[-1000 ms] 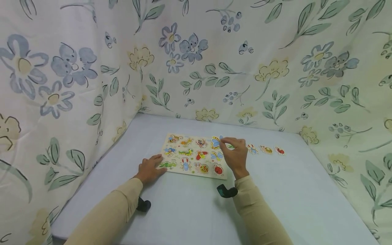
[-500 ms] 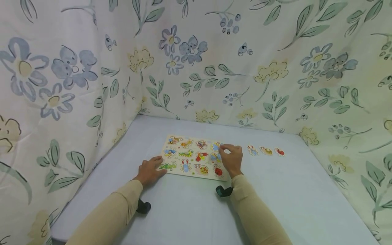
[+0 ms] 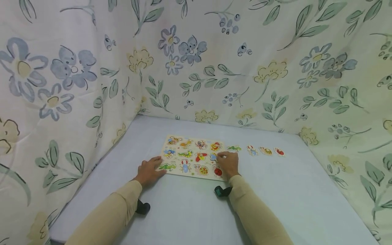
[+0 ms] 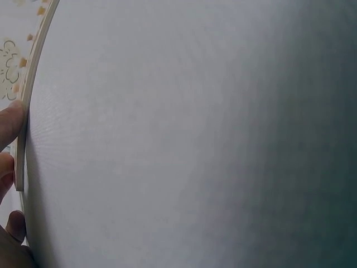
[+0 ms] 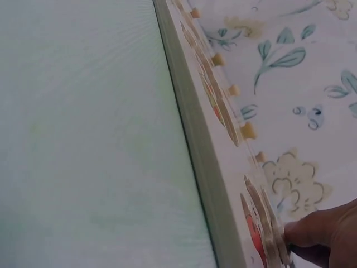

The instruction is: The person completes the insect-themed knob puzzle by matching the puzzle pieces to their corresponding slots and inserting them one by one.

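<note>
A wooden insect puzzle board [image 3: 193, 166] with colourful bugs lies mid-table. My left hand [image 3: 149, 172] rests at its front left corner, fingers spread along the edge. In the left wrist view, fingers [image 4: 10, 124] touch the board's rim [image 4: 33, 67]. Over the right column, second row, my right hand [image 3: 229, 163] pinches a blue-winged insect piece [image 3: 213, 157], held down close to the board and partly covered by the fingers. The right wrist view shows the fingers [image 5: 318, 231] low at the right, right at the pieces on the board [image 5: 189, 111].
To the right of the board, loose pieces lie in a row: a green grasshopper [image 3: 234, 148], a blue stag beetle [image 3: 252, 150], a yellow spotted bug [image 3: 265, 151] and a red ladybird [image 3: 279, 151]. A floral curtain [image 3: 211, 92] surrounds the pale table [image 3: 183, 211].
My right hand has brought the blue-winged piece down and nearer, from above the board's top right picture to the second row. My left hand has stayed at the corner.
</note>
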Motion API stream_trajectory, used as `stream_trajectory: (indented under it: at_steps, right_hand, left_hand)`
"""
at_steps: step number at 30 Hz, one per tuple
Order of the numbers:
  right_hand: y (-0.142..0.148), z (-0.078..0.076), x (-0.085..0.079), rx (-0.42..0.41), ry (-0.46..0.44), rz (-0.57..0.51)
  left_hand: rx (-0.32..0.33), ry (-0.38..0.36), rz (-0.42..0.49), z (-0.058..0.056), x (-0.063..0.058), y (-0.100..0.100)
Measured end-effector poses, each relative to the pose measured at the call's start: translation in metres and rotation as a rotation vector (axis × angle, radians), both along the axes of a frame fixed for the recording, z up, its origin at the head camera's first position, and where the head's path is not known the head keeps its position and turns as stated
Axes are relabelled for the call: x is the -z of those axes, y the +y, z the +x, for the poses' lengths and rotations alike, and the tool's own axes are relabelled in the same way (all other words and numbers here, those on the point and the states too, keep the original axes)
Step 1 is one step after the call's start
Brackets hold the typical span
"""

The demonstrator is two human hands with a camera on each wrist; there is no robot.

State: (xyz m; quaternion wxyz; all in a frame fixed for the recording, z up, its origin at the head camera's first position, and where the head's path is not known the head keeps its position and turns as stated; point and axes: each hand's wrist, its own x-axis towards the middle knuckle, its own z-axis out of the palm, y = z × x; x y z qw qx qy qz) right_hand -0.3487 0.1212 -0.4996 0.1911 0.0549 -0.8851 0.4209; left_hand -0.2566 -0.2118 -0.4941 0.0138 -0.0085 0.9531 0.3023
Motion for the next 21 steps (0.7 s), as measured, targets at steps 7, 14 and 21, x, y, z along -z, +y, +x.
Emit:
stream_trajectory:
  at_steps: [7,14,21]
  right_hand:
    - [0.000,0.000,0.003,-0.012,-0.040,0.047]
    - [0.002,0.000,0.002,-0.032,-0.048,0.069]
    - [0.013,-0.005,-0.010,-0.027,-0.084,0.036]
  left_hand:
    - [-0.006,-0.009,0.002,0.002,0.000,0.001]
    - [0.004,0.002,-0.012,0.001,-0.002,0.001]
    - [0.002,-0.003,-0.006,0.000,-0.003,0.001]
